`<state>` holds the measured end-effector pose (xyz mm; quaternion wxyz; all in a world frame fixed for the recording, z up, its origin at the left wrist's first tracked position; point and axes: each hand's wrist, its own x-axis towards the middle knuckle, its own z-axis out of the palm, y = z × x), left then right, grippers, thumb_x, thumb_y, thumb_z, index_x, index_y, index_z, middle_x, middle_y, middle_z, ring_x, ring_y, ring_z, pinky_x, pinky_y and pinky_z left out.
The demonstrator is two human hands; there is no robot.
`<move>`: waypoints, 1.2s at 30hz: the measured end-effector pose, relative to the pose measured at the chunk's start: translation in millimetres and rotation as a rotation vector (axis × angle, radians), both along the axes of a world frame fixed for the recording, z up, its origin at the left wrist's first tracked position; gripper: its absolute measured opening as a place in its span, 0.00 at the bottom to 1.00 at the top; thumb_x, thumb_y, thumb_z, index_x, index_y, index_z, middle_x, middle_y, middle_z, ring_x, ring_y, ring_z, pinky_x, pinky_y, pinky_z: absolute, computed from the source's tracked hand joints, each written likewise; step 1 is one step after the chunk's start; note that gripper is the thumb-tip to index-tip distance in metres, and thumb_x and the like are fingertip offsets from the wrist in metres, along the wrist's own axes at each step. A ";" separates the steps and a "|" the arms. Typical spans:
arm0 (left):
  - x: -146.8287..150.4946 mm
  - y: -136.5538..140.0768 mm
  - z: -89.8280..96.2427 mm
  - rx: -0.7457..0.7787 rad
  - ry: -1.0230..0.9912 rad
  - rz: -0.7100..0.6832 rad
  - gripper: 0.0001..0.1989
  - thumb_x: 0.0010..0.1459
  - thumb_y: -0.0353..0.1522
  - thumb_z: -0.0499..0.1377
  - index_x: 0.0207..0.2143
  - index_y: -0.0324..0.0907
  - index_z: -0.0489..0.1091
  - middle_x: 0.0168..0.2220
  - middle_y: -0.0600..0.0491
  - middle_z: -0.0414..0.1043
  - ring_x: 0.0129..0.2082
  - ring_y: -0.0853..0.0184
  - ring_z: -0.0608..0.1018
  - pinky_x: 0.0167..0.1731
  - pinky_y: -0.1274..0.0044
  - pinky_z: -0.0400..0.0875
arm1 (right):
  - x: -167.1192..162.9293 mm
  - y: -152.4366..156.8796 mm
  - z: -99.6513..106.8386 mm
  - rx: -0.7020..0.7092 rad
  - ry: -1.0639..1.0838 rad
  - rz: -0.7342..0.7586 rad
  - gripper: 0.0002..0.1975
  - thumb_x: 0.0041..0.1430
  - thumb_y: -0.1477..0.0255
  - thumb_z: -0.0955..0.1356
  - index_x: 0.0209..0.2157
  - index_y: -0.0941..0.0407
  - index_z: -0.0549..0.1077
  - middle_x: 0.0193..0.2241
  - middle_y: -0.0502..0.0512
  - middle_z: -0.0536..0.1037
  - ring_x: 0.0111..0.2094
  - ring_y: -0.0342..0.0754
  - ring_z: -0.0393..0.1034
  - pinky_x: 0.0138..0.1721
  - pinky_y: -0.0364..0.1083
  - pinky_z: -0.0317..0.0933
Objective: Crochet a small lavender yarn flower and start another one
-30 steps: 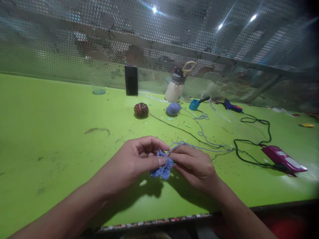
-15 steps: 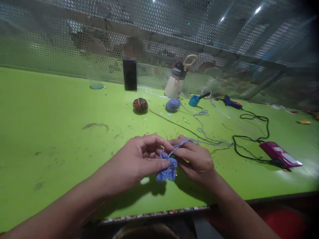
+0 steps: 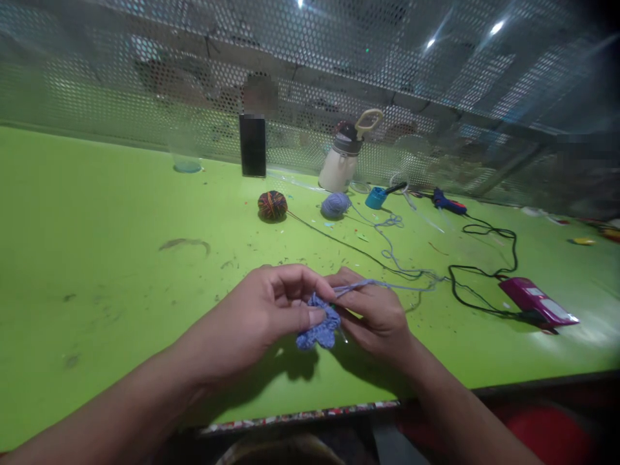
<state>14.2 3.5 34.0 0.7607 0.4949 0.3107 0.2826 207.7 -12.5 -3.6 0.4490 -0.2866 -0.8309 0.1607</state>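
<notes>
A small blue-violet crocheted piece (image 3: 320, 332) with rounded lobes is pinched between the thumb and fingers of my left hand (image 3: 276, 303). My right hand (image 3: 375, 307) is closed right beside it, its fingers around a crochet hook (image 3: 345, 336). Only a thin shiny end and a speck of green show of the hook; the rest is hidden by the fingers. Blue-violet yarn (image 3: 387, 284) runs from the piece across my right fingers and off to the right. Farther back sits the blue-violet yarn ball (image 3: 335, 205) on the green table (image 3: 116, 258).
A dark multicoloured yarn ball (image 3: 272, 206) trails a strand rightward. Behind stand a black phone (image 3: 253, 146), a white bottle (image 3: 338, 165), a clear cup (image 3: 186, 165) and a blue pot (image 3: 376, 197). At right lie a glue gun (image 3: 449, 202), black cord and a magenta device (image 3: 537, 300).
The crocheted piece has turned and shifted slightly left, spreading its lobes. My right hand has moved a little left, the yarn over it lies straighter, and the hook's end shows more.
</notes>
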 end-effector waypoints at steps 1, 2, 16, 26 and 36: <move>0.1 0.3 0.0 0.000 0.000 -0.004 0.06 0.53 0.28 0.64 0.35 0.40 0.73 0.30 0.56 0.72 0.29 0.74 0.71 0.31 0.81 0.64 | 0.4 0.2 -0.4 0.001 -0.008 -0.006 0.17 0.59 0.83 0.66 0.46 0.53 0.75 0.39 0.59 0.79 0.38 0.48 0.73 0.38 0.49 0.65; 0.1 0.7 -0.2 -0.001 0.002 -0.007 0.06 0.53 0.29 0.64 0.36 0.41 0.73 0.30 0.56 0.72 0.30 0.73 0.71 0.31 0.80 0.64 | 0.8 0.3 -0.7 0.005 -0.018 -0.015 0.17 0.59 0.83 0.66 0.47 0.53 0.75 0.39 0.59 0.79 0.38 0.49 0.72 0.38 0.50 0.65; 0.2 3.6 2.4 0.037 0.091 -0.004 0.12 0.51 0.30 0.66 0.39 0.40 0.72 0.29 0.56 0.71 0.29 0.73 0.72 0.30 0.81 0.66 | 5.6 -0.4 3.3 0.123 -0.186 -0.130 0.12 0.60 0.83 0.64 0.42 0.59 0.74 0.37 0.62 0.77 0.36 0.50 0.68 0.36 0.50 0.64; -2.2 1.1 4.9 0.024 0.078 -0.023 0.13 0.50 0.29 0.67 0.39 0.42 0.72 0.31 0.56 0.71 0.29 0.72 0.73 0.31 0.79 0.69 | 11.3 4.5 1.0 0.185 -0.277 -0.215 0.14 0.61 0.82 0.62 0.47 0.57 0.72 0.38 0.61 0.75 0.36 0.50 0.66 0.37 0.51 0.63; -1.3 1.9 1.9 0.056 0.066 0.036 0.11 0.51 0.29 0.67 0.38 0.42 0.72 0.28 0.58 0.71 0.28 0.73 0.73 0.29 0.82 0.68 | 14.5 0.6 4.1 0.286 -0.372 -0.349 0.13 0.59 0.82 0.64 0.44 0.57 0.73 0.39 0.62 0.75 0.39 0.54 0.63 0.38 0.55 0.63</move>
